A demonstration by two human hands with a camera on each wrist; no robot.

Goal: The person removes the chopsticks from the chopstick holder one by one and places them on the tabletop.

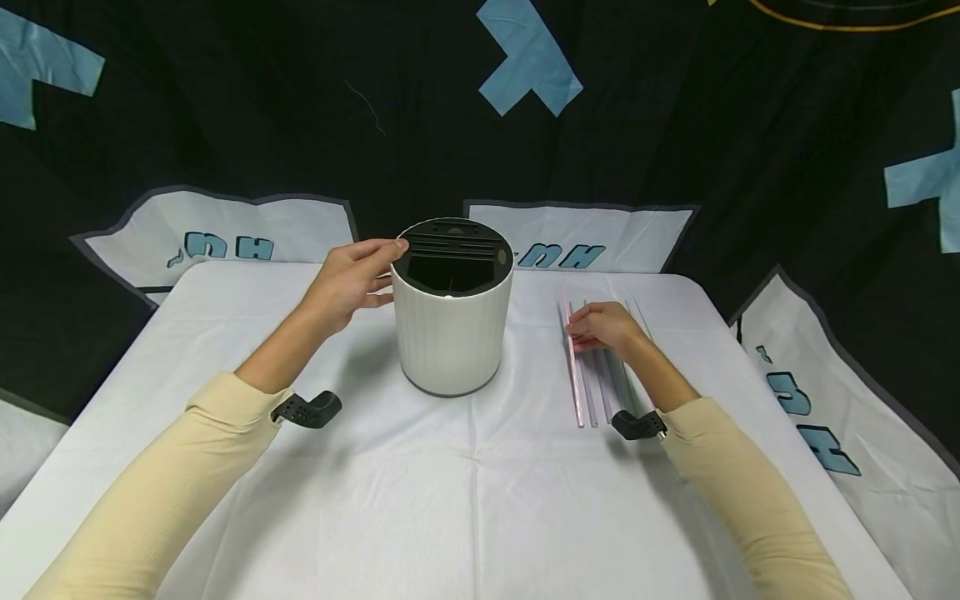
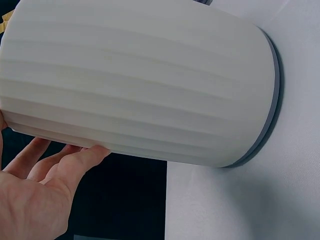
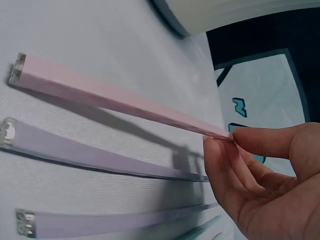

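My left hand (image 1: 347, 285) rests against the left side of a white ribbed bin (image 1: 450, 343), its fingers mostly extended and one fingertip at the rim. A black round lid top (image 1: 450, 279) with slots and a dark opening covers the bin, which stands upright on the table. On the right, my right hand (image 1: 606, 325) pinches a long slim pink stick (image 3: 100, 92) between thumb and fingers. In the right wrist view the pink stick's clear-ended near part is raised off the cloth. Lavender sticks (image 3: 85, 155) lie beside it, with a teal stick (image 3: 200, 228) partly hidden by the hand.
A white cloth covers the table (image 1: 405, 517). Behind it hangs a black curtain (image 1: 300, 108) with blue tape (image 1: 528, 58). White printed cloth panels (image 1: 600, 237) lie along the table's far and right edges. Each wrist wears a black camera mount (image 1: 307, 410).
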